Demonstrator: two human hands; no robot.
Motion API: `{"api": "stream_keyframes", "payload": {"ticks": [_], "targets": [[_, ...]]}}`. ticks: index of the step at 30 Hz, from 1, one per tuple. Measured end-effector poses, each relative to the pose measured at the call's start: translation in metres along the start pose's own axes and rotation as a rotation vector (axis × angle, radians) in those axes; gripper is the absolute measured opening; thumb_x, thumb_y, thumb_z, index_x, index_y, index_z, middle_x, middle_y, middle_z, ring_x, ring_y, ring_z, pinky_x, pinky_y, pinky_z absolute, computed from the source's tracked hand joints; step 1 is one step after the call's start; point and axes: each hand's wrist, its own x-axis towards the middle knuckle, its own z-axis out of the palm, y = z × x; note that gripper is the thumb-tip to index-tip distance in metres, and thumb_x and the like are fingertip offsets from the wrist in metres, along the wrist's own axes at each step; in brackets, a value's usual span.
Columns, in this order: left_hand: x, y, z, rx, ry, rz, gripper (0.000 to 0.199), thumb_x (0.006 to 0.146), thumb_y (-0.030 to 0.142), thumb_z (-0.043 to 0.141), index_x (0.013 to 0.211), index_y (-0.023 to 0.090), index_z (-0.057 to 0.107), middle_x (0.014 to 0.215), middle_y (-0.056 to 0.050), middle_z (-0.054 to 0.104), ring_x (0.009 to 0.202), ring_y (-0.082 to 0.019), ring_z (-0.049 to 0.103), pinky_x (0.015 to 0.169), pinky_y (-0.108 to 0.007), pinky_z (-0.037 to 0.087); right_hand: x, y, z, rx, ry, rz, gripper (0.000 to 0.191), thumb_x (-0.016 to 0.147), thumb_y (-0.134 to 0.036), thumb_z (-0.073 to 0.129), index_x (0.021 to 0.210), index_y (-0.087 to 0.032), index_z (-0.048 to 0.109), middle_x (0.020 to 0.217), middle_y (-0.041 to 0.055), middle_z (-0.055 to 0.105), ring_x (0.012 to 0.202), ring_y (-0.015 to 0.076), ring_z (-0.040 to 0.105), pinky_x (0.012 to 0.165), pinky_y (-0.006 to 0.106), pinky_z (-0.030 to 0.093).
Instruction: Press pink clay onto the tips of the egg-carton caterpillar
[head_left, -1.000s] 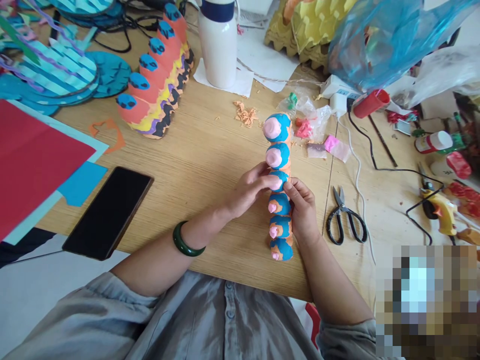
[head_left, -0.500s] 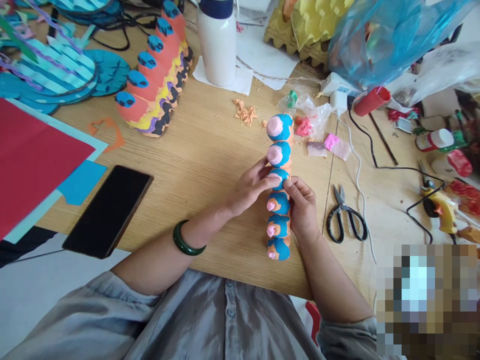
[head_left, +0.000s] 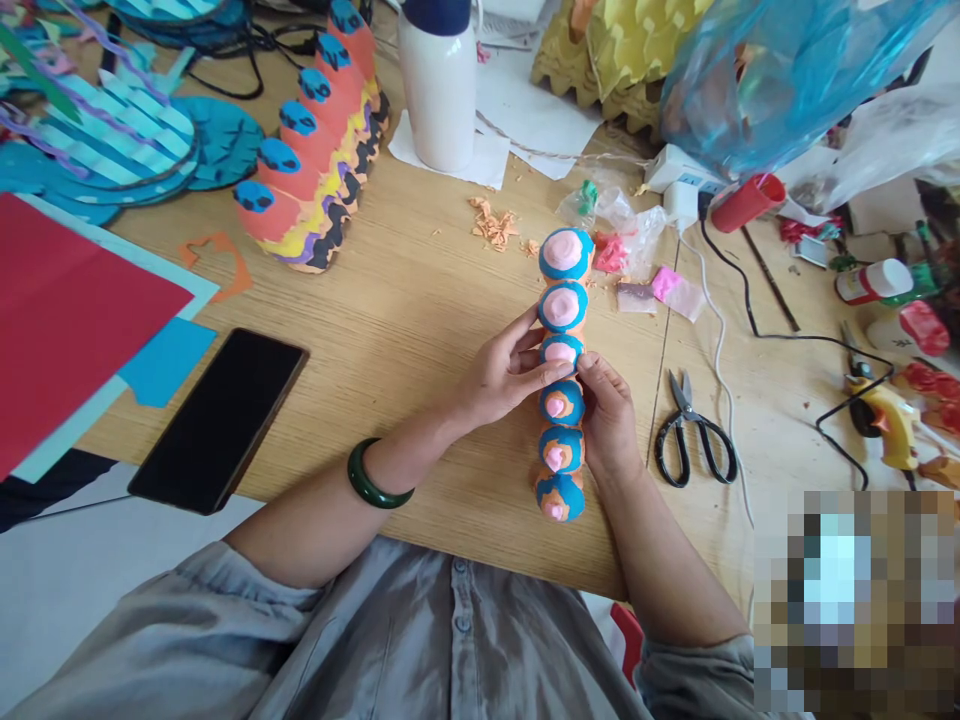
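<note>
A long strip of six bumps [head_left: 562, 308], orange underneath with blue and pink clay on top, stands upright in view over the table. The upper three bumps carry broad pink patches; the lower three have small pink lumps ringed by orange and blue. My left hand [head_left: 506, 370] holds the strip from the left, its thumb at the third bump. From the right, my right hand [head_left: 609, 410] grips the strip's edge, thumb beside that same bump. The fingers behind the strip are partly hidden.
Black scissors [head_left: 691, 430] lie right of my right hand. A phone [head_left: 219, 420] and red paper [head_left: 75, 320] are at left. A painted bumpy piece [head_left: 322, 150], a white bottle [head_left: 439, 90] and orange scraps [head_left: 495, 225] lie farther back; a glue gun [head_left: 889, 415] is at right.
The strip has rolled so its pink tops face up more toward the camera. My left thumb has shifted slightly right and down along the third bump.
</note>
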Motion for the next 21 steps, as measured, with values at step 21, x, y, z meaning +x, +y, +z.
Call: {"api": "stream_keyframes", "payload": {"ticks": [21], "targets": [[0.004, 0.016, 0.004, -0.154, 0.162, -0.157, 0.067, 0.078, 0.067, 0.083, 0.120, 0.017, 0.066, 0.112, -0.009, 0.079, 0.106, -0.025, 0.075, 0.097, -0.040, 0.058, 0.006, -0.003, 0.000, 0.140, -0.046, 0.223, 0.031, 0.077, -0.047, 0.083, 0.074, -0.025, 0.061, 0.065, -0.0046, 0.060, 0.056, 0.0139, 0.051, 0.055, 0.031, 0.048]]}}
